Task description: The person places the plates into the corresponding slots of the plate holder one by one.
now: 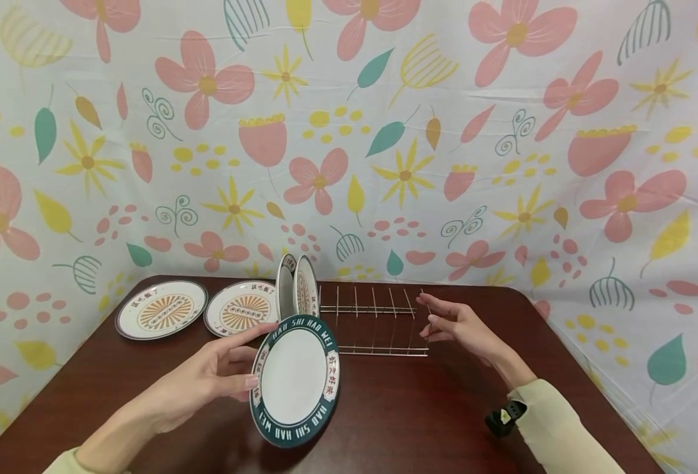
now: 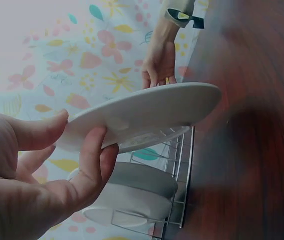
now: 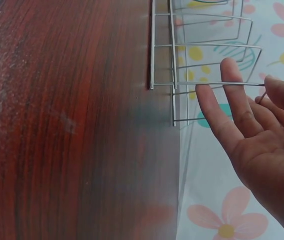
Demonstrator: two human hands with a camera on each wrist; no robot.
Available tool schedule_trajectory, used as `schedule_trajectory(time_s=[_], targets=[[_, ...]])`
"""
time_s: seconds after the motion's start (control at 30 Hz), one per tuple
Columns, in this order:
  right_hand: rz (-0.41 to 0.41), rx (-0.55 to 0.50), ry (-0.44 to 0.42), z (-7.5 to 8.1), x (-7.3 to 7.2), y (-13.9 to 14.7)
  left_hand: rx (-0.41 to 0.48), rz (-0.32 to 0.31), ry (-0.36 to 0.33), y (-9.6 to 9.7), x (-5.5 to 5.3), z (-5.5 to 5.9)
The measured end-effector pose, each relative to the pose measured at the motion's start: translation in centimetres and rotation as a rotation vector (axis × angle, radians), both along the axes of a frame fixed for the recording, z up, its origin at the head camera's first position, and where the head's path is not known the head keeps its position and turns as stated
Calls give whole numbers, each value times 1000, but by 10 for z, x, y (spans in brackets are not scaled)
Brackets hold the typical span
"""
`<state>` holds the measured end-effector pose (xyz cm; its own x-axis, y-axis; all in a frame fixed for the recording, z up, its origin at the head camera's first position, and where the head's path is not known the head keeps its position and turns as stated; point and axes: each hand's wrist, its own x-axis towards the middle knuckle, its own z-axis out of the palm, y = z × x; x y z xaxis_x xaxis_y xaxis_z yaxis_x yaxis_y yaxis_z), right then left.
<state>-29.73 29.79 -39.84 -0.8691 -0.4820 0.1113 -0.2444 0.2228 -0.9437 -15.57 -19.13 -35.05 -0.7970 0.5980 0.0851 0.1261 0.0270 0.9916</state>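
Note:
My left hand (image 1: 215,374) pinches the left rim of a white plate (image 1: 294,385) with a dark green lettered border, thumb on the front face and fingers behind. The plate is tilted up in front of the wire dish rack (image 1: 378,329), its face toward me. At the rack's right end, my right hand (image 1: 458,327) grips the end wire between thumb and fingers, seen closely in the right wrist view on the rack's wire (image 3: 216,83). Two plates (image 1: 306,286) stand upright in the rack's left slots, partly hidden by the held plate.
Two white plates with orange sunburst patterns lie flat on the brown table at the left, an outer plate (image 1: 162,309) and an inner plate (image 1: 242,308) beside the rack. A flower-printed cloth (image 1: 349,131) hangs behind the table (image 1: 431,415).

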Motion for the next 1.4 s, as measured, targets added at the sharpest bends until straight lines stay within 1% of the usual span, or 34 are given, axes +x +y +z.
schedule_trajectory(time_s=[0.1, 0.3, 0.47, 0.67, 0.77, 0.9, 1.03, 1.13, 1.3, 1.4], targets=[[2, 2, 2, 0, 0, 0, 3, 33, 5, 4, -1, 1], [3, 1, 7, 1, 1, -1, 14, 82, 40, 11, -2, 7], [-6, 9, -2, 0, 1, -1, 5, 131, 43, 17, -2, 9], [1, 10, -3, 0, 1, -1, -5, 151, 73, 20, -4, 11], [2, 10, 2, 1, 1, 0, -12, 163, 110, 22, -4, 13], [3, 8, 5, 1, 0, 0, -1, 180, 129, 27, -7, 15], [4, 10, 6, 1, 0, -1, 21, 197, 111, 34, -10, 15], [2, 15, 5, 1, 0, -1, 28, 221, 102, 41, -13, 15], [-1, 16, 0, 1, 0, -1, 37, 286, 100, 52, -19, 19], [6, 12, 1, 1, 0, -1, 41, 321, 113, 59, -21, 20]])
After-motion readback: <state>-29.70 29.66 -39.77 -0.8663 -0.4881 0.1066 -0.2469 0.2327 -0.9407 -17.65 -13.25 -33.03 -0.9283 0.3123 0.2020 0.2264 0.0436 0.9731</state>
